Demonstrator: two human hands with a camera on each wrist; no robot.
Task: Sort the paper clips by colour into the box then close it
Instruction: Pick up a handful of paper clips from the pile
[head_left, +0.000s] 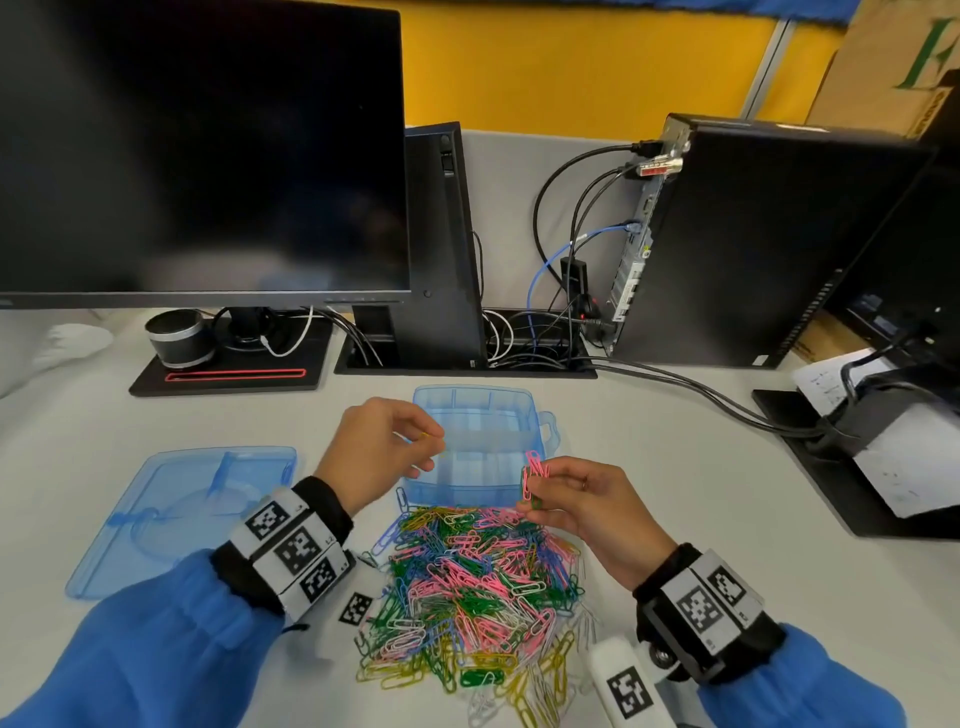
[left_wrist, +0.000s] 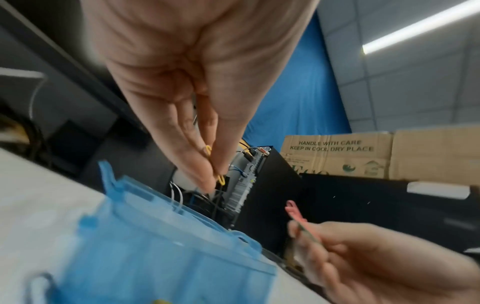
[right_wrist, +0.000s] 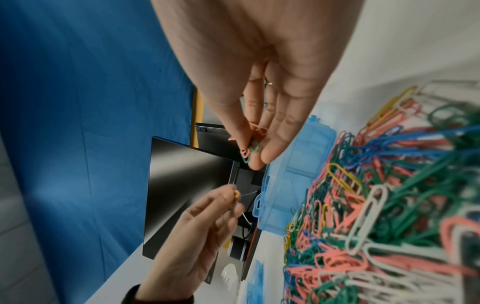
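**Clips pinched over the open box**

Heaped at lower centre of the head view: a pile of paper clips (head_left: 467, 592), pink, green, blue, yellow and white, on the white desk (head_left: 675, 441). Just above the pile, at centre frame, touching its far edge: the translucent blue box (head_left: 483, 415), open, dividers showing inside. Off to the left, flat on the desk, well apart from the box: the blue lid (head_left: 171, 509).

Raised over the box's left edge: left hand (head_left: 382, 449), thumb and fingertips pinched on a yellow clip (left_wrist: 207, 151). At the box's near right corner: right hand (head_left: 587, 506), fingers clamped on a small bunch of pink and green clips (head_left: 534, 480).

Filling the upper left: a dark monitor (head_left: 197, 145). At upper right: a black computer tower (head_left: 753, 239) with cables.
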